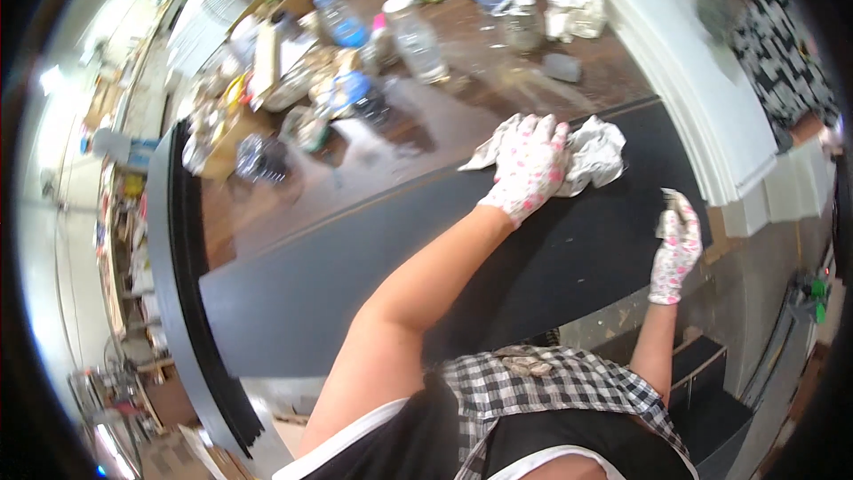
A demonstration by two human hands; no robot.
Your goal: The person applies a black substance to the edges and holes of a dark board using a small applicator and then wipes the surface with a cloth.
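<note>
My left hand [529,169], in a white glove with pink dots, presses flat on a crumpled white cloth [595,156]. The cloth lies on a long dark panel [355,284] that spans the brown worktable. My right hand [675,249], in a matching glove, sits at the panel's right end. Its fingers are curled around a small grey piece [671,203] at the panel's edge; I cannot tell what the piece is.
Plastic bottles [416,36], wrappers and boxes crowd the brown table [498,89] beyond the panel. White moulded boards [702,98] run along the right. Another person in a black-and-white patterned top [782,44] stands at the top right. Shelves line the far left.
</note>
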